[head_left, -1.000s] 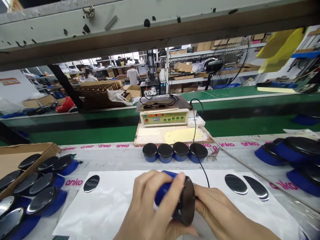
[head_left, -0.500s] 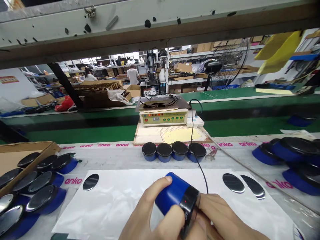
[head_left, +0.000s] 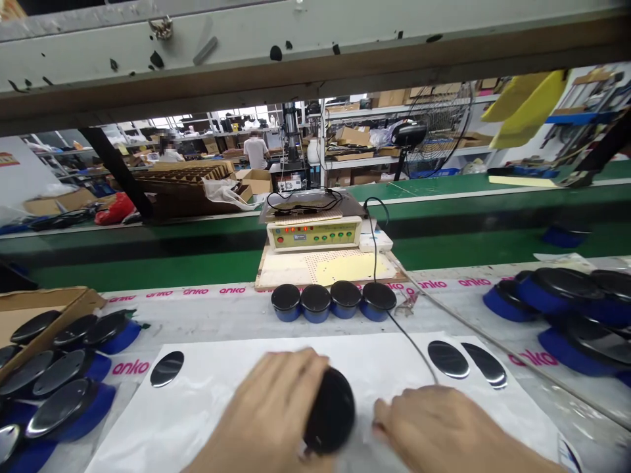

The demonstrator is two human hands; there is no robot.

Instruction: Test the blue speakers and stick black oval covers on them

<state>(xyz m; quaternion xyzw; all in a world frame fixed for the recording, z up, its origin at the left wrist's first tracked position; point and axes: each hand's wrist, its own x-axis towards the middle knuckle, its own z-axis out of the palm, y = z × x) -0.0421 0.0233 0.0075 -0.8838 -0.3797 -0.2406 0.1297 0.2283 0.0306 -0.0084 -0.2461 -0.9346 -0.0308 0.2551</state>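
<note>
My left hand [head_left: 269, 401], blurred, is closed around a round blue-and-black device [head_left: 331, 410]. The device's black flat face is turned toward me, and my fingers cover most of its side. A little to the right, my right hand [head_left: 434, 420] is closed, with its fingertips hidden. A thin black cable [head_left: 411, 343] runs down to its knuckles and seems to be held in it. Both hands are over a white sheet [head_left: 217, 407]. Loose black oval pieces [head_left: 448, 359] lie on the sheet's right part, and a single black disc [head_left: 167, 368] lies at its left.
Several similar devices [head_left: 315, 302] stand in a row behind the sheet. More are grouped at left beside a cardboard box [head_left: 83, 302] and piled at right [head_left: 566, 289]. A control box [head_left: 313, 236] with lit indicators stands behind. A beam [head_left: 315, 66] crosses overhead.
My hands have moved apart, the right one going right with the cable. The device has turned in my left hand, from its blue side and black band to its black face.
</note>
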